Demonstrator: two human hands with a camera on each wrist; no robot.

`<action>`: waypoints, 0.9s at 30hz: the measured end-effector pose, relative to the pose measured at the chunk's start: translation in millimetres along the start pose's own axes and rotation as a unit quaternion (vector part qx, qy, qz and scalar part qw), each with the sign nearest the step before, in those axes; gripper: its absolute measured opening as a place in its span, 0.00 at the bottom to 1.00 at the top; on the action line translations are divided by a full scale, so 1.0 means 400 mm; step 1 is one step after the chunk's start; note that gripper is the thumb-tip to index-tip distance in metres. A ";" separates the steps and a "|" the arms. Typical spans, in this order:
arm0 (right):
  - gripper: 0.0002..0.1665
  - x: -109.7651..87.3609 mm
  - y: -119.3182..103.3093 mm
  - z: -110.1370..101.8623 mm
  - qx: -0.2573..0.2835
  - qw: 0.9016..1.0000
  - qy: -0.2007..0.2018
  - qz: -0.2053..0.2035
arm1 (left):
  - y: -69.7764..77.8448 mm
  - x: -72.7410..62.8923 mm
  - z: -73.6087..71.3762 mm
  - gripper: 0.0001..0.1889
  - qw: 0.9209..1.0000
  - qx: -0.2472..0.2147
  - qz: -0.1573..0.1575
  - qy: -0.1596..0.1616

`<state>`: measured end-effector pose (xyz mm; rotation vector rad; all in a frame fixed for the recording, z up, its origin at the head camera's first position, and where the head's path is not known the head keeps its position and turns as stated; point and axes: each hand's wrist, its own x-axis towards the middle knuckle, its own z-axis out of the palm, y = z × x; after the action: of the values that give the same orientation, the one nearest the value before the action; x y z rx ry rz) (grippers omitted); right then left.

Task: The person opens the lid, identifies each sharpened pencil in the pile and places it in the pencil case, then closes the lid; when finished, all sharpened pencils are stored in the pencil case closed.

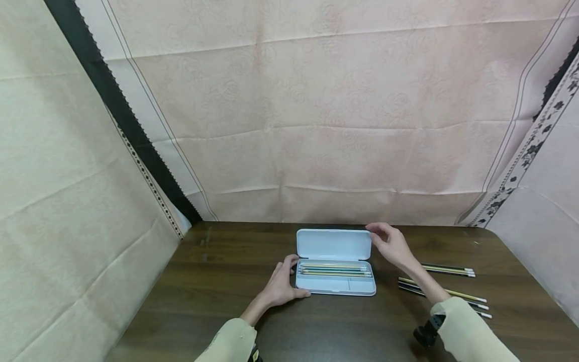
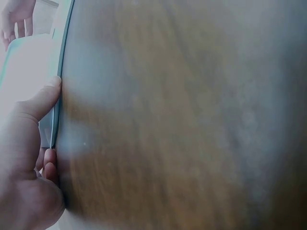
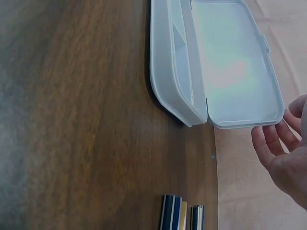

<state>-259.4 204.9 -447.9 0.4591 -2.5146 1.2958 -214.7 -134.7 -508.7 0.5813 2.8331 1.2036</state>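
A light blue pencil case [image 1: 318, 287] lies on the table with its lid [image 1: 333, 244] raised at the back. Several pencils [image 1: 334, 270] lie side by side inside it, beside small compartments at the right. My left hand [image 1: 279, 285] grips the case's left end, thumb at the front edge and fingers round the far side. At the lid's upper right corner, my right hand [image 1: 391, 246] holds the edge between thumb and fingers. In the right wrist view, the right hand's fingertips [image 3: 271, 132] partly disappear behind the lid's rim.
Right of the case, two groups of pencils lie on the dark wooden table [image 1: 217, 301]: a farther bundle [image 1: 448, 270] and a nearer spread bundle [image 1: 466, 296] partly under my right forearm. Patterned cloth [image 1: 339, 125] hangs along the table's back and sides.
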 end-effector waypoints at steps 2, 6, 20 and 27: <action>0.15 -0.001 0.001 0.000 0.002 1.000 -0.001 0.006 | -0.001 0.000 0.000 0.51 1.000 -0.005 -0.001 0.003; 0.13 -0.006 -0.001 -0.002 0.005 1.000 -0.003 0.008 | -0.001 0.000 0.001 0.54 1.000 -0.015 -0.003 0.009; 0.11 -0.028 -0.007 -0.009 0.014 1.000 -0.001 -0.002 | -0.002 0.003 0.005 0.56 1.000 -0.020 -0.003 0.005; 0.09 -0.034 -0.006 -0.006 0.009 1.000 0.006 -0.021 | -0.002 0.001 0.003 0.56 1.000 -0.012 -0.008 0.002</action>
<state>-246.0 207.5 -450.1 0.5040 -2.4726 1.3031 -215.1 -134.2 -510.3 0.5535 2.8171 1.2370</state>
